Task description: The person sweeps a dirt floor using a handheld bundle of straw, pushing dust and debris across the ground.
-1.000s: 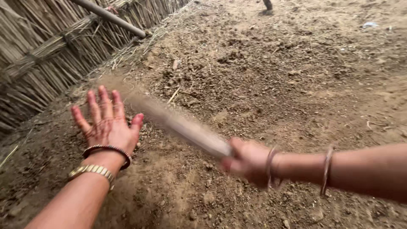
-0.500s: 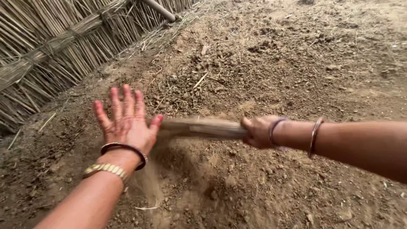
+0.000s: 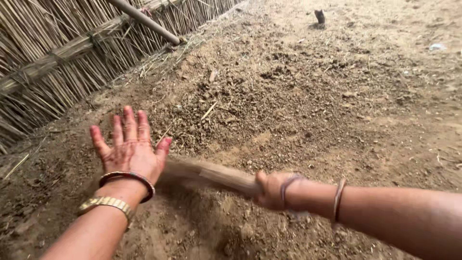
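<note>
Right hand (image 3: 272,188) clenched on a blurred straw broom (image 3: 211,174); left hand (image 3: 129,147) splayed flat (empty) on crumbly soil (image 3: 288,106).

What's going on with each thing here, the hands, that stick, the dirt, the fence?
Left hand: open, fingers spread, palm down on the soil.
Right hand: closed around one end of the stick.
Stick: blurred, low over the ground, its far end near the left hand.
Soil: loose, crumbly, heaped.
Reed fence: standing, bound together.

Short straw hand broom (image 3: 207,174), pale tan, motion-blurred, lying near-flat just above dirt mound (image 3: 269,101), at its near edge; handle end toward the right, bristle end left.
</note>
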